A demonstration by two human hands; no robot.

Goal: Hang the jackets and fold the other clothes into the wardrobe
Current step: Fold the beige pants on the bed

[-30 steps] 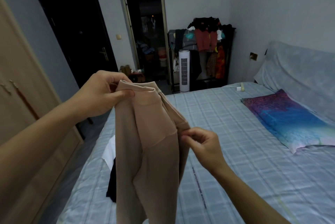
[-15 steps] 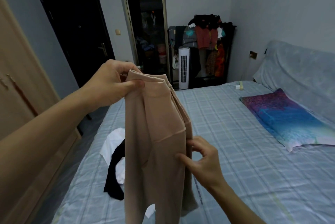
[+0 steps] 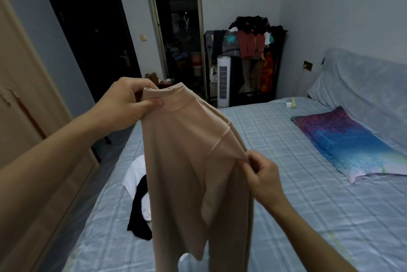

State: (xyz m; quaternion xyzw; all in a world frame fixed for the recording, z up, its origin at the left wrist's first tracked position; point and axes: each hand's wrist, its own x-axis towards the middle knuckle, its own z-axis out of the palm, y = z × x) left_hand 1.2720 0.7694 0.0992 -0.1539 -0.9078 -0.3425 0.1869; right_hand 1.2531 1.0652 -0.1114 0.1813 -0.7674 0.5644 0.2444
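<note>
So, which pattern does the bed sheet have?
Pale blue plaid on the bed sheet, seen in the head view.

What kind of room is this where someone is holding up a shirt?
It looks like a bedroom. There is a big bed with a checked sheet and a colourful pillow, a wooden wardrobe at the left, and a rack piled with clothes in the far corner.

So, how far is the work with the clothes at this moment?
Nothing looks put away: the wardrobe doors are shut. In hand: the left hand grips the collar of a beige top, held up over the bed, while the right hand pinches its shoulder seam; it is not yet folded. Left: the white garment and the black garment on the bed.
</note>
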